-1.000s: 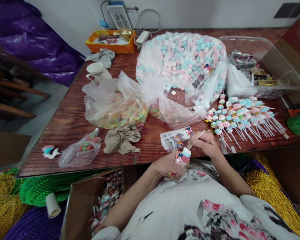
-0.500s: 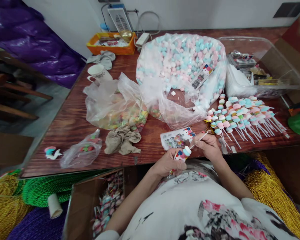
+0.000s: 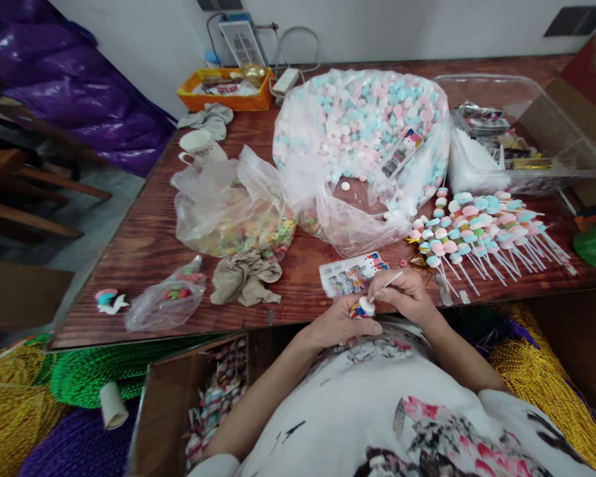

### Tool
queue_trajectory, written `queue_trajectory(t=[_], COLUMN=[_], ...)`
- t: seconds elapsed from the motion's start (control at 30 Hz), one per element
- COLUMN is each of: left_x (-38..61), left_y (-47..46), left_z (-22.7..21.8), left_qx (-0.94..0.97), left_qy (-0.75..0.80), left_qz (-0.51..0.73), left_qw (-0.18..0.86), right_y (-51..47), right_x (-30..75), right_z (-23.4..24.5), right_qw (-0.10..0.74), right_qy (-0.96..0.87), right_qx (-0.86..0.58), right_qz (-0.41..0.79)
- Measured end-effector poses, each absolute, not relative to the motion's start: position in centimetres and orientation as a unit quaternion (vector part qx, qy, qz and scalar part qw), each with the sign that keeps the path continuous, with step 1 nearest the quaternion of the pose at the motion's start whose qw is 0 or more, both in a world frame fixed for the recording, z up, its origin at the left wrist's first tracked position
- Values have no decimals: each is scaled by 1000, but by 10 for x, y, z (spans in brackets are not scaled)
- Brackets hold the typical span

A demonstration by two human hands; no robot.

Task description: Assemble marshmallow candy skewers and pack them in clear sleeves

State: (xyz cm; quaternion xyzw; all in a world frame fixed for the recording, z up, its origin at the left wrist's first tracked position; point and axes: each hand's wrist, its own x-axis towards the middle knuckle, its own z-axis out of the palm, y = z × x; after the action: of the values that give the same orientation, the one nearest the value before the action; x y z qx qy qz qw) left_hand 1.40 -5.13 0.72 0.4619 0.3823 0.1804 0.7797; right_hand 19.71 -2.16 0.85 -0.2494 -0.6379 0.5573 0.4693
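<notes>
At the table's near edge my left hand (image 3: 340, 324) is closed around the candy end of a marshmallow skewer (image 3: 363, 308), which sits in a printed wrapper. My right hand (image 3: 407, 295) pinches the skewer's thin white stick (image 3: 386, 285) just to the right. A printed wrapper sheet (image 3: 350, 275) lies flat on the wood just beyond my hands. Finished pastel skewers (image 3: 481, 232) lie in a fan to the right. A large clear bag of pink, blue and white marshmallows (image 3: 362, 132) sits behind them.
A clear bag of colourful ring candies (image 3: 233, 218), a crumpled beige cloth (image 3: 246, 278), a small candy bag (image 3: 171, 298) and a white mug (image 3: 201, 147) lie left. A clear tub (image 3: 521, 132) stands right. A cardboard box of wrapped skewers (image 3: 211, 397) sits below the table edge.
My left hand has drawn the wrapper further over the candy, so less of the marshmallow shows. Both hands stayed at the table edge. The view shifted slightly.
</notes>
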Motion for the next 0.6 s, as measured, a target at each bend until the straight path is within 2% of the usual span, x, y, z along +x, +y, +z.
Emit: queue_trajectory(t=[0.2,0.37,0.6], left_x=[17,12,5], left_y=[-39,-30,-25], left_z=[7,6,3], left_qx=[545,596,685], left_qy=[392,432,496], left_qz=[232,301,251], left_qw=[704,606,471], right_y=[-7,-2,-15], right_x=[187,192,196], right_z=[24,18,6], right_qw=[456,454,488], right_qy=[-696,-709,-650], right_qx=[-250,-293,-363], right_qz=[495,453,455])
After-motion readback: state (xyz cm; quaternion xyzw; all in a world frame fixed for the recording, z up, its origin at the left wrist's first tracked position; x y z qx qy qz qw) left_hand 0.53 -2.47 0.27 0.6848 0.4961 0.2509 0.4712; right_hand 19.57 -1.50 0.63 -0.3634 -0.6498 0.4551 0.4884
